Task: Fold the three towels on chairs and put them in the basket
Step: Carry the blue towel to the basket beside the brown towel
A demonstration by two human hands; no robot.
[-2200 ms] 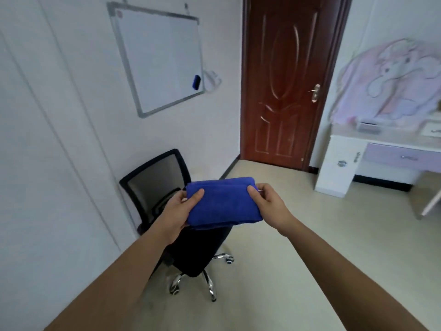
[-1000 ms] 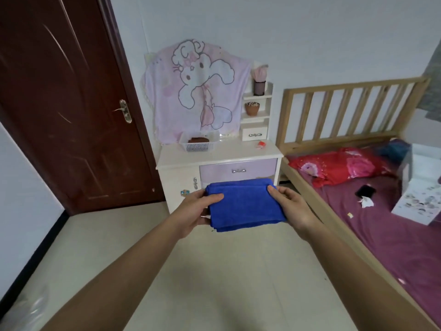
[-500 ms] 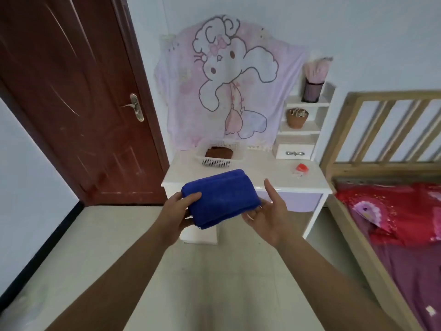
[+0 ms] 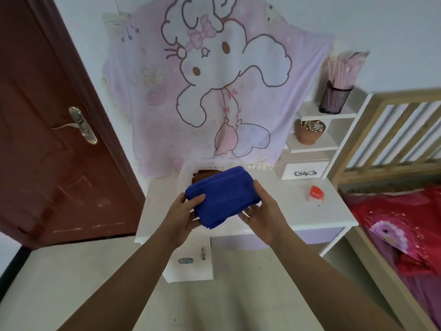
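Observation:
A folded blue towel (image 4: 220, 194) hangs in the air above the white desk, just in front of a white mesh basket (image 4: 191, 167). My left hand (image 4: 185, 212) grips the towel's left end, thumb on top. My right hand (image 4: 263, 211) supports its right side and underside with the fingers spread under it. A folded brown towel (image 4: 202, 174) lies inside the basket, partly hidden behind the blue one.
The white desk (image 4: 281, 211) stands against the wall under a pink cartoon cloth (image 4: 214, 80). A small red-capped item (image 4: 315, 193) lies on the desk's right. A shelf unit with pots (image 4: 310, 133) is behind it. A brown door (image 4: 47, 139) stands left, a wooden bed (image 4: 393, 211) right.
I have turned from the office chair to the desk and come close to it, carrying the blue towel. The towel now sits just in front of the basket.

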